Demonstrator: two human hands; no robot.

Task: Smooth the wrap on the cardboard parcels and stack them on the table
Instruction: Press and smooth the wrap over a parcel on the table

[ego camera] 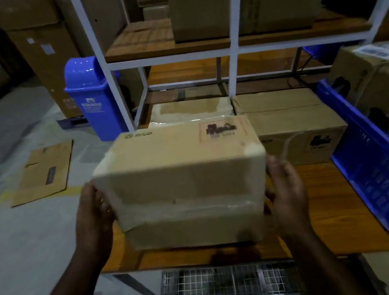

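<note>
A wrapped cardboard parcel (pixel 182 175) with a dark stamp on its top is held between both my hands above the wooden table (pixel 326 205). My left hand (pixel 94 215) presses its left end, fingers spread flat. My right hand (pixel 285 191) presses its right end, fingers mostly straight. Clear wrap shines on the parcel's near face. Behind it lie a wrapped parcel (pixel 192 110) and a plain parcel (pixel 296 130) side by side on the table.
A blue crate (pixel 382 167) leans at the right with more boxes (pixel 383 79) behind it. A white shelf frame (pixel 233 48) holds large cartons. A blue bin (pixel 93 100) and flat cardboard (pixel 43 172) are on the floor at left. A wire basket (pixel 226 283) sits under the table.
</note>
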